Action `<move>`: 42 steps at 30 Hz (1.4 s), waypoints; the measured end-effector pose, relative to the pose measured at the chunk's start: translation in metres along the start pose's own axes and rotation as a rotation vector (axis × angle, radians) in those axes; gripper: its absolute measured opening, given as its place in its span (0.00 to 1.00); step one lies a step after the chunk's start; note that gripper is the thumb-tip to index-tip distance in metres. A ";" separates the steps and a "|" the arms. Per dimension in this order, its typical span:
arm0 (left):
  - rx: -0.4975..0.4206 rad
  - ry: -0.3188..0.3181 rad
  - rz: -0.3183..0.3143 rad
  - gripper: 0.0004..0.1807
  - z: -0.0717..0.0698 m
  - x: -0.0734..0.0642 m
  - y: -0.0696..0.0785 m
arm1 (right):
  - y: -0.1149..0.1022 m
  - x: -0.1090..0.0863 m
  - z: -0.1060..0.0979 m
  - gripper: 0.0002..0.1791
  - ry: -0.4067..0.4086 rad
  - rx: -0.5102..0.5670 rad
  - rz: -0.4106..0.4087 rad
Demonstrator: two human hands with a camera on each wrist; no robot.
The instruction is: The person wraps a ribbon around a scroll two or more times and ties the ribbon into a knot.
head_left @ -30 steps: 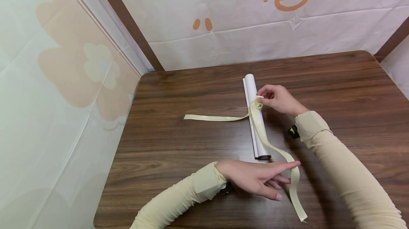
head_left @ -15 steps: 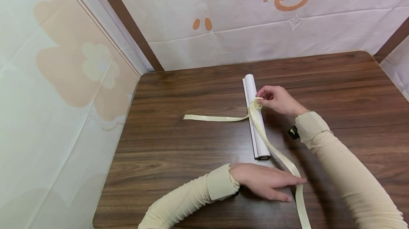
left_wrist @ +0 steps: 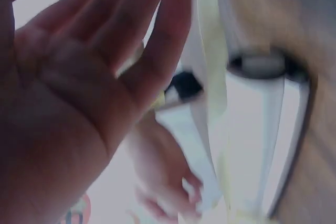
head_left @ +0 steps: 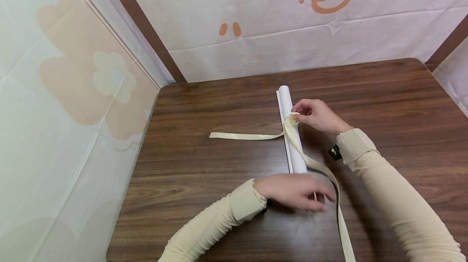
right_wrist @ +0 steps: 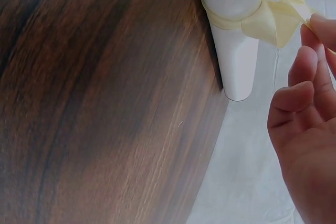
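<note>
A white roll (head_left: 285,97) lies lengthwise on the table, with a narrow strip along its left side. A pale yellow ribbon (head_left: 245,136) is looped around it, as the right wrist view also shows for the ribbon (right_wrist: 273,22). My right hand (head_left: 319,116) pinches a fold of the ribbon between thumb and finger, just right of the roll. My left hand (head_left: 292,191), blurred, hovers by the roll's near end with its fingers extended. Beside the fingers hangs the ribbon's long tail; the left wrist view shows the left hand (left_wrist: 79,87) holding nothing.
The dark wooden table (head_left: 183,164) carries everything. One ribbon end stretches left across it, and the long tail runs past the bottom of the head view. Printed white cloth walls (head_left: 204,59) stand behind and at the left.
My left hand slid down and right along the ribbon tail, then came back up and left, off it. The tail now bends more. My right hand stays at the fold.
</note>
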State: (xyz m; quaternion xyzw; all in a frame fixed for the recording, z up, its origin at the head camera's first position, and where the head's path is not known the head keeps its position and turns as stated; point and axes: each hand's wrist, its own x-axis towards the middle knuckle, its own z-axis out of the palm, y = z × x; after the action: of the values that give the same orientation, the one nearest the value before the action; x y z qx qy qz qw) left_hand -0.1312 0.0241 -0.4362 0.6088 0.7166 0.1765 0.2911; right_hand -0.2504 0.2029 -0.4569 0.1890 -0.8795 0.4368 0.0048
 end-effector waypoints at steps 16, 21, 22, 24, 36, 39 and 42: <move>-0.080 0.825 -0.594 0.19 -0.057 -0.018 -0.097 | -0.008 -0.001 0.003 0.03 -0.002 0.015 -0.019; -0.033 0.839 -0.575 0.19 -0.058 -0.010 -0.107 | -0.006 0.001 0.002 0.03 -0.007 0.008 -0.031; -0.030 0.846 -0.567 0.18 -0.058 -0.008 -0.109 | -0.007 0.001 0.002 0.03 -0.007 0.009 -0.034; -0.025 0.859 -0.555 0.16 -0.058 -0.005 -0.111 | -0.008 0.001 0.002 0.03 -0.004 0.010 -0.040; -0.074 0.922 -0.551 0.04 -0.058 0.004 -0.120 | -0.008 -0.003 0.000 0.06 -0.001 0.036 -0.042; -0.114 0.939 -0.560 0.04 -0.057 0.004 -0.121 | -0.007 -0.005 0.000 0.07 0.012 0.040 -0.032; -0.137 0.954 -0.570 0.05 -0.058 0.004 -0.121 | -0.007 -0.007 0.000 0.07 0.014 0.023 -0.009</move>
State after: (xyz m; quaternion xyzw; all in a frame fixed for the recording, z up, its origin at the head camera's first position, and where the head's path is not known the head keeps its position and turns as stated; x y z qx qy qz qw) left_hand -0.2611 0.0101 -0.4659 0.2235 0.8919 0.3930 0.0099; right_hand -0.2412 0.2015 -0.4526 0.1900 -0.8736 0.4480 0.0108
